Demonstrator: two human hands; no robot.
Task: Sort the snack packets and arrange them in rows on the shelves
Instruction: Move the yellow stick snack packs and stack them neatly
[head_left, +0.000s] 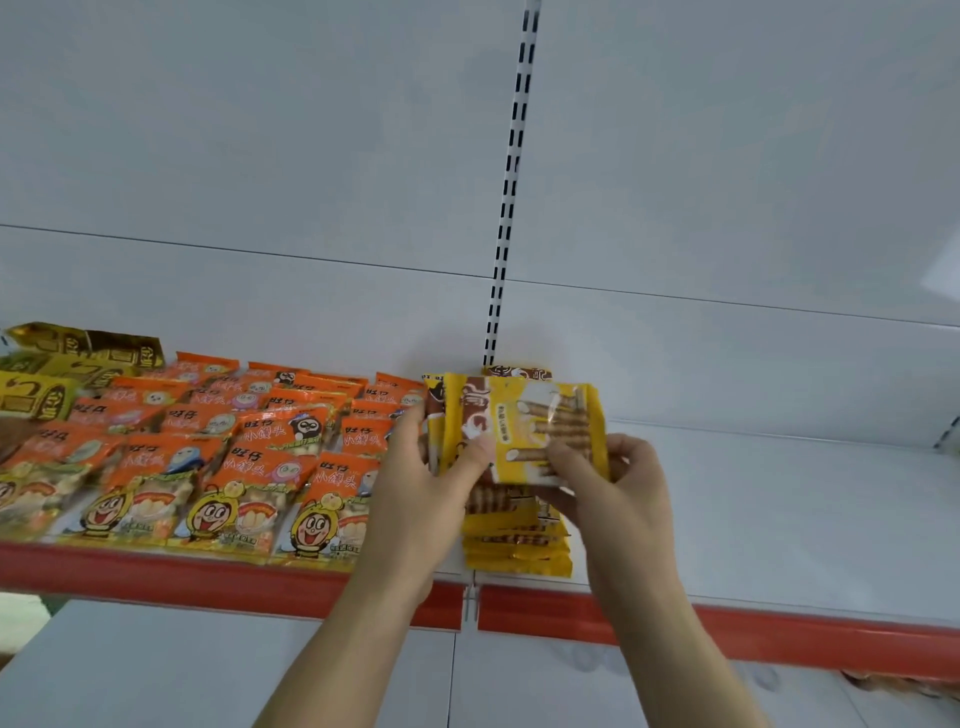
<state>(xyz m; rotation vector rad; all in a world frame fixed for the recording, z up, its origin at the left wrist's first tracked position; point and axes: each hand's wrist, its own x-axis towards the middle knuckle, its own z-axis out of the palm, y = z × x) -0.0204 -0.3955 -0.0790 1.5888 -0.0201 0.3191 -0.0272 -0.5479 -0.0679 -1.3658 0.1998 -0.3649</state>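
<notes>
Holding yellow pkts (524, 431) over white shelf (779, 499), red front edge (727, 623), white back panel (260, 156)

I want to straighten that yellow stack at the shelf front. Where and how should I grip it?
Grip the stack of yellow packets by its two short side edges, coming from the front over the red shelf lip; the packets lie flat and layered, so squeezing the sides probably keeps them together.

Yellow wafer-roll packets (524, 431) upright above a flat yellow stack (519, 551), orange snack packets (208, 457) in rows leftward
</notes>
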